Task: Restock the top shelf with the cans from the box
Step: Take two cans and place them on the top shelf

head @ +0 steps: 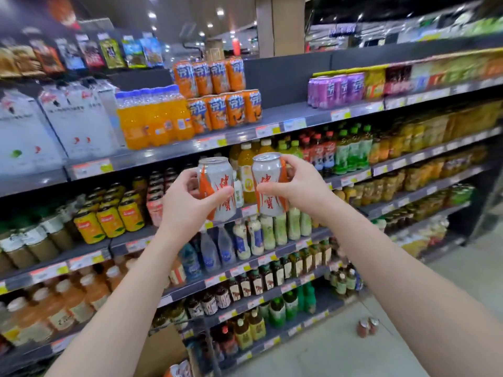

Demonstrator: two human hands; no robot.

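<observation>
My left hand [187,198] grips a silver and orange can [217,186], held upright in front of the shelves. A second can of the same kind [268,183] is gripped by my right hand [294,187], side by side with the first. Both cans hang in the air below the top shelf [288,115]. That shelf has a bare stretch between stacked orange cans [226,104] and purple cans [336,89]. The cardboard box [163,349] shows at the bottom edge, with more cans [179,370] partly visible inside it.
Orange soda bottles [152,118] and white cartons [54,118] fill the top shelf's left part. Lower shelves hold many bottles and jars. Two small jars [367,326] stand on the floor by the shelf's foot. The aisle floor opens to the right.
</observation>
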